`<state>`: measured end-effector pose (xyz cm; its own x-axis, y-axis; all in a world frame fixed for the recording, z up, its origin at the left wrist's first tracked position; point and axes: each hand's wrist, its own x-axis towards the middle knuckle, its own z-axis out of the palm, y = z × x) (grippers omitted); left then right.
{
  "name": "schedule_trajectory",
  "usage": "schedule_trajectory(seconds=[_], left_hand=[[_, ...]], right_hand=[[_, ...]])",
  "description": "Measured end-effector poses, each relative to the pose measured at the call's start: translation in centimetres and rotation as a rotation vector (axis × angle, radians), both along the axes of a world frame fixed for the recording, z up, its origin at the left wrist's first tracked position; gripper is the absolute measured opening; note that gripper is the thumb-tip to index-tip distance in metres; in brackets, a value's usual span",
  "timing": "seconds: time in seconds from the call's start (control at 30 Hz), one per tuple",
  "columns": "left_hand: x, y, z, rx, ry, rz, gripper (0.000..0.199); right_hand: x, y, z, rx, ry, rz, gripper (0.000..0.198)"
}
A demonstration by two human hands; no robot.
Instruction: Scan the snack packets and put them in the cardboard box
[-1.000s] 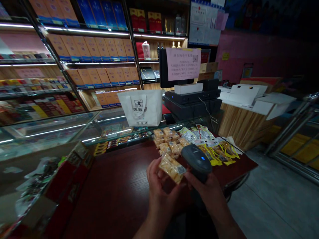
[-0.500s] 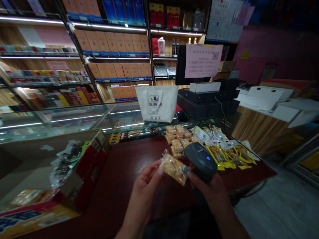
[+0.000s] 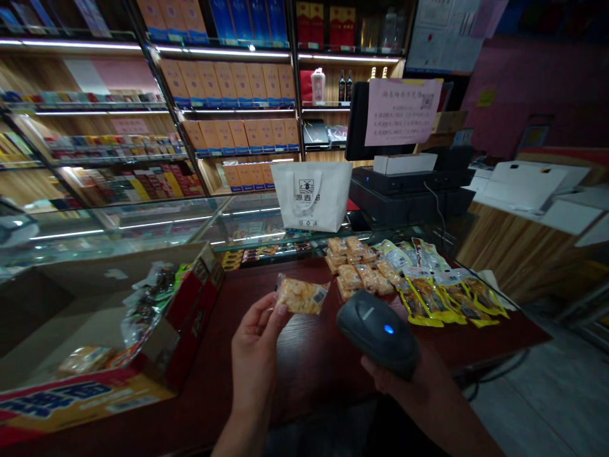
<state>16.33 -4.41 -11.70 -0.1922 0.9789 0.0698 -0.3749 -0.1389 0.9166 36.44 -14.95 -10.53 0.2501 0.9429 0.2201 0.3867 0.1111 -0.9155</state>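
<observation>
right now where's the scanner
In the head view, the scanner is right of centre, held in the right hand, on the near side of the square snacks.

Snack [image 3: 302, 297] and scanner [image 3: 373, 327], held apart

We pinch the pale golden snack, in clear film, by one end in our left hand [image 3: 259, 333], its printed label [image 3: 319, 295] facing us. Our right hand [image 3: 409, 387] grips the dark grey scanner, blue light [image 3: 389, 329] lit.

A red-and-yellow rectangular cardboard box [image 3: 95, 397] is placed left on the dark-red wooden surface [image 3: 304, 355]; clear-wrapped tan snack blocks [image 3: 365, 278] are piled left of flat yellow-edged plastic packets [image 3: 424, 301]. Before the blocks, a black rounded plastic scanner [image 3: 375, 330] is held, right of one tan rectangular wrapped snack [image 3: 301, 297].
</observation>
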Motion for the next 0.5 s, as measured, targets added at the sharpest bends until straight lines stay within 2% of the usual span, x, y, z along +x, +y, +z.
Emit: schedule_trajectory(seconds=[0.2, 0.5], left_hand=[[-0.6, -0.2, -0.2, 0.0, 0.093, 0.039, 0.055], [-1.2, -0.2, -0.4, -0.004, 0.106, 0.055, 0.054]], right_hand=[[-0.6, 0.1, 0.7, 0.004, 0.023, 0.108, 0.03], [-0.6, 0.3, 0.1, 0.028, -0.033, 0.105, 0.032]])
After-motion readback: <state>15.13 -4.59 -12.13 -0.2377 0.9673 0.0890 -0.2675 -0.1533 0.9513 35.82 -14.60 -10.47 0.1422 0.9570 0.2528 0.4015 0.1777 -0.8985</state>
